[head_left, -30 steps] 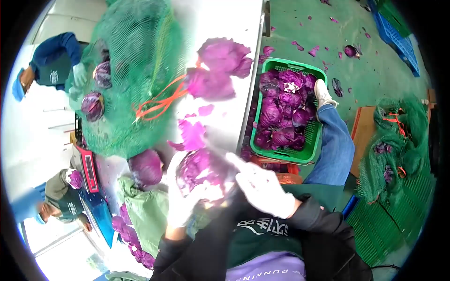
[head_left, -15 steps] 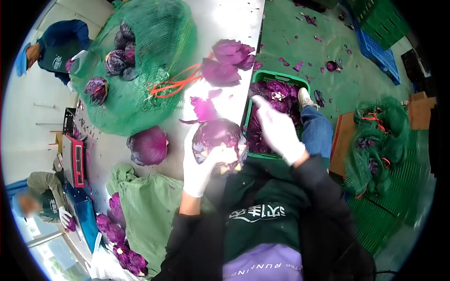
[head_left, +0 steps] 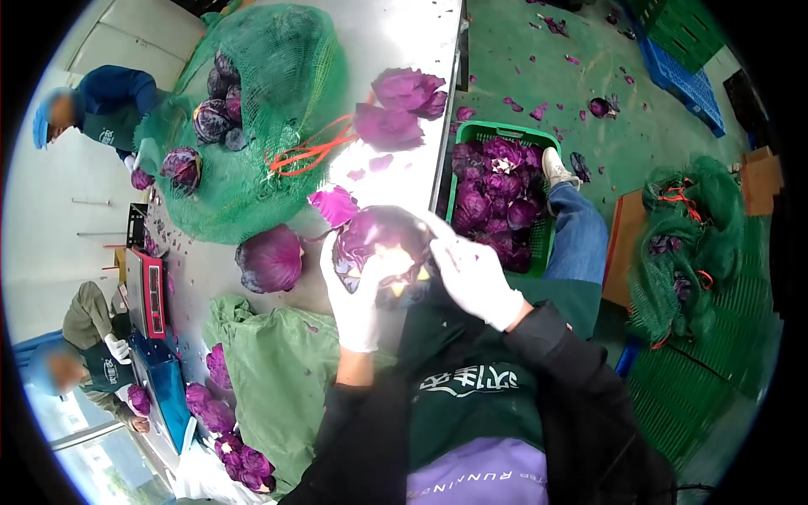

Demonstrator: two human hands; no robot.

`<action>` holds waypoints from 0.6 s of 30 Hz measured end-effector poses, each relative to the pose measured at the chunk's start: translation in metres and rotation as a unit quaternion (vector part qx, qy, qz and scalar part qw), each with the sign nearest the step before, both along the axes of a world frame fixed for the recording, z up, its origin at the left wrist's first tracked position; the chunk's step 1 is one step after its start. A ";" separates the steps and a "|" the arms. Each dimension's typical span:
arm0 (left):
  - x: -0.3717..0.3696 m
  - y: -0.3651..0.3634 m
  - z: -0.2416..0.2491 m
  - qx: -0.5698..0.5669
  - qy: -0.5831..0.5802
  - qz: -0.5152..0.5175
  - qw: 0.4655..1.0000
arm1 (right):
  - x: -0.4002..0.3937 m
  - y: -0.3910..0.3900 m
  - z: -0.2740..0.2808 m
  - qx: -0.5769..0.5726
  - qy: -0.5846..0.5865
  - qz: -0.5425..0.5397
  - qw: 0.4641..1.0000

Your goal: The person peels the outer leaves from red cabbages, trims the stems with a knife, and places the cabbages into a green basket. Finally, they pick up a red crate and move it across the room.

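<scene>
A red cabbage [head_left: 383,236] with dark, glossy outer leaves is held in front of my body at the edge of the metal table. My left hand [head_left: 355,299], in a white glove, is wrapped round its left and near side, with the thumb over the pale stem end. Against the cabbage's right side lies my gloved right hand [head_left: 478,282], its fingertips curled at the outer leaves. Loose purple leaves [head_left: 400,109] lie on the table beyond. To the left sits a large cupped cabbage leaf [head_left: 269,258].
Right of the table stands a green crate [head_left: 502,129] holding several cabbages. A green mesh bag [head_left: 290,93] with cabbages covers the far table. A green cloth [head_left: 278,362] lies nearer. Two co-workers [head_left: 118,105] are at the left. Leaf scraps and mesh sacks [head_left: 686,244] occupy the floor.
My right hand has come from above the crate to the cabbage's right side. The cabbage in my left hand has shifted slightly left. At lower left, a co-worker's gloved hand has moved off a cabbage.
</scene>
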State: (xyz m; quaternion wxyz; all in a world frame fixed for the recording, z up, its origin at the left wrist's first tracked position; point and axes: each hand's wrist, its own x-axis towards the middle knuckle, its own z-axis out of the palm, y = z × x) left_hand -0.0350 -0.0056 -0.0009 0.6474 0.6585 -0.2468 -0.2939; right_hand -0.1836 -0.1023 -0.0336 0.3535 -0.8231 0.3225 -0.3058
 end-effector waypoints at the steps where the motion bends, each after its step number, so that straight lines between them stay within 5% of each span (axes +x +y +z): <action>1: -0.002 -0.001 0.005 -0.001 0.023 0.006 1.000 | 0.001 -0.009 -0.003 0.015 0.013 -0.006 1.000; 5: 0.000 0.006 0.005 0.005 0.007 -0.026 1.000 | -0.016 -0.074 -0.064 0.033 0.122 -0.003 0.992; 9: 0.008 0.006 0.003 0.005 0.024 -0.032 0.999 | -0.011 -0.057 0.019 0.108 0.034 -0.030 0.993; 10: 0.010 0.003 0.004 0.007 0.030 -0.046 0.998 | -0.006 -0.053 0.040 0.032 0.021 -0.006 0.999; 14: 0.019 0.003 0.006 -0.006 0.048 -0.076 0.996 | 0.017 -0.055 0.018 0.013 0.029 0.061 0.998; 16: 0.018 0.009 -0.001 -0.018 0.079 -0.032 0.996 | 0.018 -0.074 -0.042 -0.016 0.073 0.004 0.997; 17: 0.019 0.014 -0.004 -0.024 0.112 0.001 0.993 | 0.019 -0.073 -0.062 -0.121 0.012 -0.032 0.992; 18: 0.022 0.016 -0.010 -0.034 0.145 0.034 0.988 | 0.015 -0.060 -0.036 -0.008 0.022 -0.092 0.996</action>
